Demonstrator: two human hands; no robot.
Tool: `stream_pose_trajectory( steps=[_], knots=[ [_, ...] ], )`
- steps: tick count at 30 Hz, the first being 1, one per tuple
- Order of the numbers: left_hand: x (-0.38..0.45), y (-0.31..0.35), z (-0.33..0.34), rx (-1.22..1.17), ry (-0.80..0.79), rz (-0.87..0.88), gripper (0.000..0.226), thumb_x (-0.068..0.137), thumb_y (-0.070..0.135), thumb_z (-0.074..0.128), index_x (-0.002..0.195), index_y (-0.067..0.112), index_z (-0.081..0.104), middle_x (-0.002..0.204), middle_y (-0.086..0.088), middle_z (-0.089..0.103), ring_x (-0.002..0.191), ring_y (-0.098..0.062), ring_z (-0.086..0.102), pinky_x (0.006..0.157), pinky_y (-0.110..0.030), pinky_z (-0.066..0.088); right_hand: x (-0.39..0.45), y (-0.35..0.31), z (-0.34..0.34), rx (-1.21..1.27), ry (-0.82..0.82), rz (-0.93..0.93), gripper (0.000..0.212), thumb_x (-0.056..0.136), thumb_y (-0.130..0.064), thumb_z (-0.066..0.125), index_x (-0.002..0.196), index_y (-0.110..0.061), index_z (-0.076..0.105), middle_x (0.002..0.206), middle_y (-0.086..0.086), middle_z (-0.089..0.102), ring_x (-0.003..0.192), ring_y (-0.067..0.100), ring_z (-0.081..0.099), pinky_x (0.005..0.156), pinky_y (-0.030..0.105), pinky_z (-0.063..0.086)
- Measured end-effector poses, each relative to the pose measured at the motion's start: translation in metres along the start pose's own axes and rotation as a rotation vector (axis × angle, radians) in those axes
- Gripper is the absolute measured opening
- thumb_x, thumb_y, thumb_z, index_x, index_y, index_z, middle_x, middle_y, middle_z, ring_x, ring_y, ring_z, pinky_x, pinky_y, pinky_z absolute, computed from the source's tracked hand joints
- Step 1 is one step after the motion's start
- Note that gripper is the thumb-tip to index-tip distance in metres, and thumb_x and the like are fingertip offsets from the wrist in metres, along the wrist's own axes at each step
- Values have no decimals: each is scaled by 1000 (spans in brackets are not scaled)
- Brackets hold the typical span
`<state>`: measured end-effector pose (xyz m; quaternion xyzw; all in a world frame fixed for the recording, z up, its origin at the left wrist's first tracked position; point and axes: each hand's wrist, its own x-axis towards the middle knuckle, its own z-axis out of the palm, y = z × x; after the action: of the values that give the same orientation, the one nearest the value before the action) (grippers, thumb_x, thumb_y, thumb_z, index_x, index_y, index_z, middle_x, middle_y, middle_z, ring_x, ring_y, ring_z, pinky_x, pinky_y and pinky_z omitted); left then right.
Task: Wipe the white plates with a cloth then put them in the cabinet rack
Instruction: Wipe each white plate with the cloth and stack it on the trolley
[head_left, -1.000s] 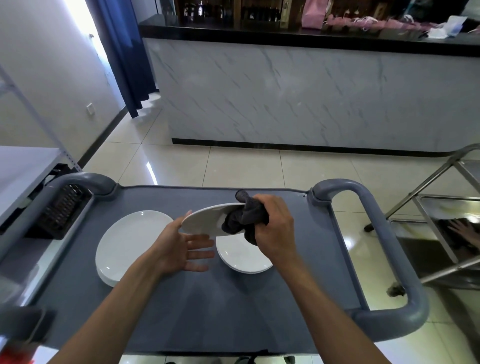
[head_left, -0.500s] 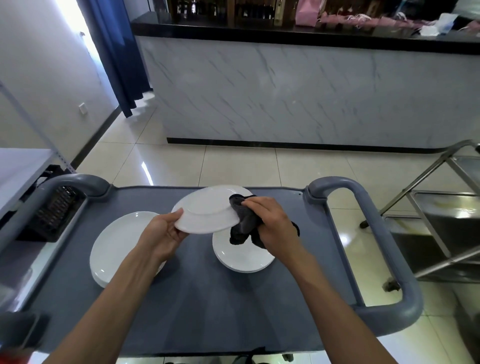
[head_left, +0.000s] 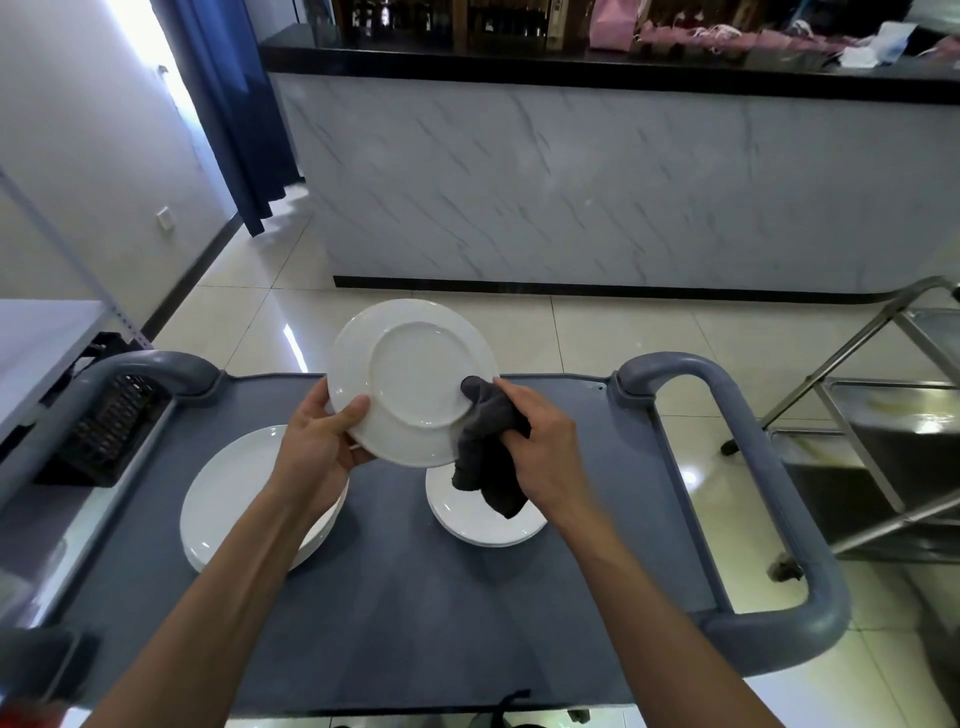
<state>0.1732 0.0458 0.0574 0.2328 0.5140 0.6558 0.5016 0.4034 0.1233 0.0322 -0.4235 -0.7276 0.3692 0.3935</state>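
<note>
Since the earlier frame we have tipped the white plate (head_left: 413, 382) upright, underside toward us. Our left hand (head_left: 322, 441) grips its rim; our right hand (head_left: 540, 447), beside it, clutches the cloth (head_left: 488, 447) against the base. Below both grips, two plate stacks (head_left: 234, 499) wait on the cart (head_left: 405, 597); we judge racking not begun.

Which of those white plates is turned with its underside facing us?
The held plate, gripped by the left hand; the plate stacks on the cart lie face up.

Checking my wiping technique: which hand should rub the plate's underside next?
Right hand: it grips the cloth, already touching the plate. The left hand holds the plate's rim, steadying it.
</note>
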Motion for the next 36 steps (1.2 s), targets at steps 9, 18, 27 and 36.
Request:
stream_pose_trajectory(
  steps=[9,18,27,36],
  knots=[
    [6,8,-2,66,42,80,36,97,6,57,129,22,60,105,3,74,90,-22,69,72,-47,60,0,-1,-1,107,78,3,59,89,7,59,136,-27,62,130,-13,65,121,-1,57,105,21,44],
    [-5,-19,13,185,10,43,30,94,6,62,122,18,65,96,-8,74,80,-27,69,57,-37,58,14,-15,21,46,161,-36,50,95,-21,59,144,-28,54,144,-8,55,132,11,48,112,40,39],
    [-10,-30,20,170,24,23,26,94,7,63,119,10,69,101,-18,75,82,-30,70,62,-37,60,-17,-3,62,-106,176,4,52,90,-30,55,140,-20,49,153,-1,44,139,21,40,113,47,36],
    [-17,-28,20,266,-100,-21,26,94,5,63,119,8,69,101,-21,74,83,-33,71,61,-37,59,-6,3,51,-122,193,-43,44,93,-23,49,136,-19,59,150,-1,49,136,20,45,112,39,39]
  ],
)
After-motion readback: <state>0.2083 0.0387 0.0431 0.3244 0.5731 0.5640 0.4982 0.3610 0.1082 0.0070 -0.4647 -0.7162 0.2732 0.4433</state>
